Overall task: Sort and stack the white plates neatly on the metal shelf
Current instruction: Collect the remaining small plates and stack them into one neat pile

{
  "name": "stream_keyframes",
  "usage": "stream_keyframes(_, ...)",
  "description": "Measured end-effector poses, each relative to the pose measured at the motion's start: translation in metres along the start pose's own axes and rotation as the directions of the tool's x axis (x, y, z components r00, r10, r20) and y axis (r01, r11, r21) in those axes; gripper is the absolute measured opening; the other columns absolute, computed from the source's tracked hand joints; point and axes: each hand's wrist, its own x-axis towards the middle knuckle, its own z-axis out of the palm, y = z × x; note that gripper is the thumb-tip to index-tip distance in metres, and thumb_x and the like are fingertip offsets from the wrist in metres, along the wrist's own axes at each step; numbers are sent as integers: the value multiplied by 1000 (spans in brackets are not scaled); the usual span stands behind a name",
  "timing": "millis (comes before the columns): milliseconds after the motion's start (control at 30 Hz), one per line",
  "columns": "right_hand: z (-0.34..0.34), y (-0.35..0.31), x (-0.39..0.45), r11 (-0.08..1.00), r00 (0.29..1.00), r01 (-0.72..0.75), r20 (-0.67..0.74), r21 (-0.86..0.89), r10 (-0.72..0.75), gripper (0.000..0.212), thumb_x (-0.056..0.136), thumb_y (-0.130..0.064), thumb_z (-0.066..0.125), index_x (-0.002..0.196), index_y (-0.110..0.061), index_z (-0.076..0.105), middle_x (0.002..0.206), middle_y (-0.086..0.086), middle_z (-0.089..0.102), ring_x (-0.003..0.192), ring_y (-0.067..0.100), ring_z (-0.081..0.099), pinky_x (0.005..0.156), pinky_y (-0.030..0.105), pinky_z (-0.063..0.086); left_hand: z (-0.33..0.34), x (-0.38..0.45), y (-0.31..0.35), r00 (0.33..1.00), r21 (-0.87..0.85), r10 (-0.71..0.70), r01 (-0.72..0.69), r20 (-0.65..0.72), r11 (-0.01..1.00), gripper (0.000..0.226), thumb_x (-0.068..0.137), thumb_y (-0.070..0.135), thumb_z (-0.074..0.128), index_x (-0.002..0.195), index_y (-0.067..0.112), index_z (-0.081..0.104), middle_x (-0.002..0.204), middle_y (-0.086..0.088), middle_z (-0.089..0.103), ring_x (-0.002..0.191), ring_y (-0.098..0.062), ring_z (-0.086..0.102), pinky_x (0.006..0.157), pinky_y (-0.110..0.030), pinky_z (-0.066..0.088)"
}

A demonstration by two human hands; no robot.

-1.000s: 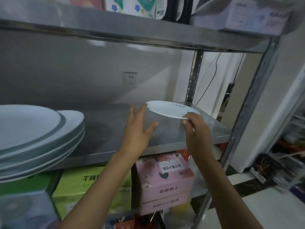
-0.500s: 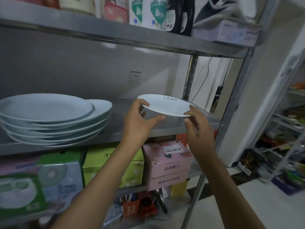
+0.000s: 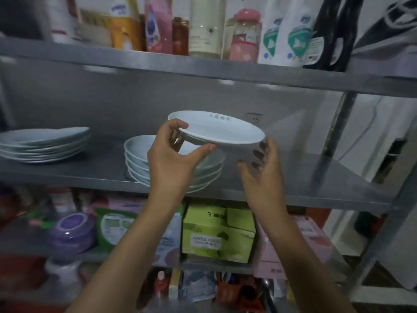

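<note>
White plates are what you are sorting, so look from left to right. Far left on the metal shelf (image 3: 282, 177) sits a pile of wide plates (image 3: 42, 144), a bit messy, with edges that do not line up. Near the middle is a pile of small deep plates (image 3: 140, 159), and it looks tidier.

Your left hand (image 3: 171, 157) is closed on the left edge of one more small plate (image 3: 216, 131). The thumb is under the rim and the fingers go over the top. The plate is up in the air, above the middle pile and a little to its right. It leans a bit, with the right side lower.

Your right hand (image 3: 261, 168) is under the plate's right edge. The fingers are half open and curled up. They are close to the rim, but I cannot tell if they touch it.

The plate looks hard and smooth, so it may slip and would likely break if it fell. It does not look heavy. Hold it by the rim on two sides, the way you have it now. I think it belongs on the middle pile, since it looks the same size. Put it down softly so it does not chip.

Right of your hands the shelf is bare metal.
</note>
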Motion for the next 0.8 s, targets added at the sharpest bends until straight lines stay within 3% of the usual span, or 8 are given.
stream_keyframes(133, 57, -10, -5, 998, 991, 63, 117, 6, -63, 59, 90, -28, 60, 140, -30, 30, 137, -9, 46, 121, 5, 48, 98, 25, 42, -53, 13, 5, 992, 29, 47, -44, -116, 999, 49, 63, 17, 88, 101, 20, 57, 115, -1, 66, 113, -13, 61, 98, -35, 50)
stream_keyframes(233, 102, -23, -15, 992, 970, 128, 208, -5, -124, 47, 90, -30, 59, 131, -35, 37, 128, -16, 46, 115, 5, 49, 91, 20, 40, -97, 23, 4, 975, 74, 84, -70, -208, 995, 51, 62, 16, 88, 100, 22, 56, 116, -7, 65, 113, -17, 61, 97, -43, 50)
stream_keyframes(367, 164, -42, -30, 966, 923, 256, 303, -22, -237, 38, 90, -33, 57, 125, -34, 42, 118, -21, 44, 104, -10, 42, 84, 4, 32, -162, 39, -6, 947, 183, 119, -65, -299, 981, 52, 61, 22, 89, 100, 25, 55, 116, 1, 65, 114, -10, 59, 96, -38, 50)
stream_keyframes(567, 266, -44, -49, 966, 855, 255, 475, -34, -209, 39, 90, -30, 58, 127, -28, 45, 128, -11, 47, 115, 6, 50, 97, 27, 44, -259, 77, -42, 924, 367, 129, 13, -359, 930, 49, 58, 31, 88, 93, 37, 54, 107, 5, 65, 105, -14, 62, 89, -39, 53)
stream_keyframes(700, 339, -26, -55, 974, 837, 207, 532, -88, -129, 40, 90, -24, 58, 128, -21, 47, 130, -5, 47, 116, 11, 50, 98, 22, 38, -326, 107, -75, 925, 420, 112, 55, -362, 906, 53, 56, 45, 87, 97, 38, 54, 107, 19, 61, 104, -5, 58, 85, -21, 49)
stream_keyframes(800, 387, -12, -52, 973, 854, 149, 518, -174, -38, 40, 88, -18, 58, 127, -15, 50, 129, -1, 50, 117, 12, 48, 95, 14, 30, -373, 131, -96, 928, 482, 130, 58, -348, 874, 53, 57, 46, 86, 98, 41, 53, 104, 23, 60, 103, -3, 57, 81, -16, 45)
